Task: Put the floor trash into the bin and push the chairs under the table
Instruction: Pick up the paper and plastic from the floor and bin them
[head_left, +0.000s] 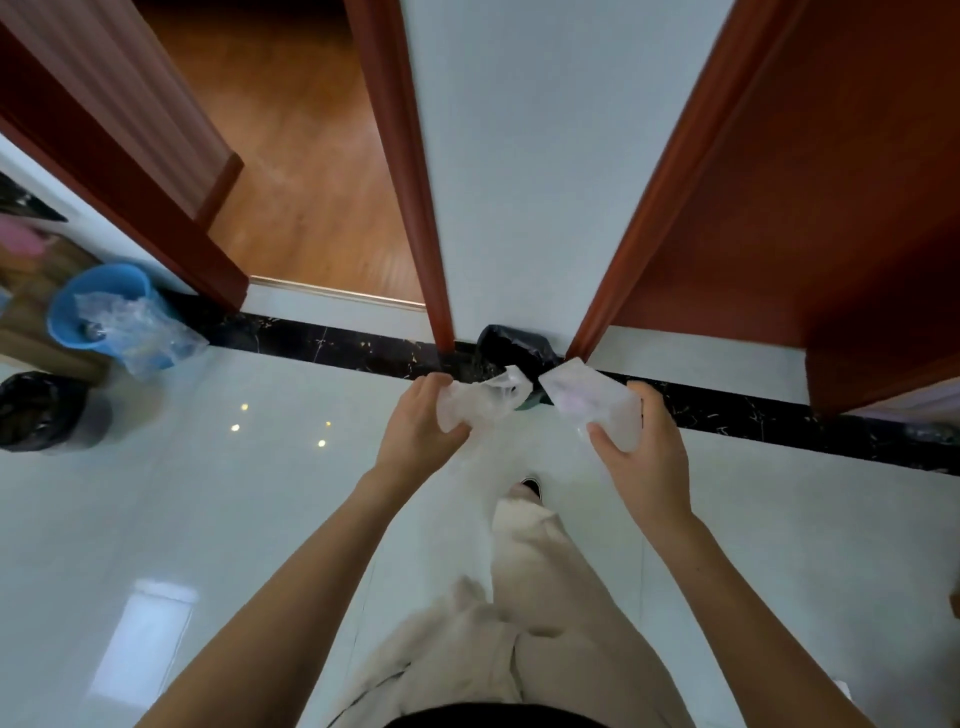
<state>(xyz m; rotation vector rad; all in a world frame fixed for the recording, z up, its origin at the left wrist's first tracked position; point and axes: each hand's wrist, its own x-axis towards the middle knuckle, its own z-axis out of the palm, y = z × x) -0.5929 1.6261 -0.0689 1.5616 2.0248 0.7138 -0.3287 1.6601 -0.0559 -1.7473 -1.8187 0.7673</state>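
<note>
Trash (519, 387) held above the tiled floor (249, 499).
The left hand (415, 431) grips a crumpled clear bag (475, 402), the right hand (647, 460) clasps a clear plastic packet (597, 402), both near the black-lined bin (511, 345) by the wall (524, 182).

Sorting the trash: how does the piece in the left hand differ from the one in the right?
The left piece is crumpled and bunched; the right piece is flat and boxy, with straight edges. The left hand wraps its fingers round its piece; the right hand pinches its piece by the edges. Both are translucent whitish plastic.
</note>
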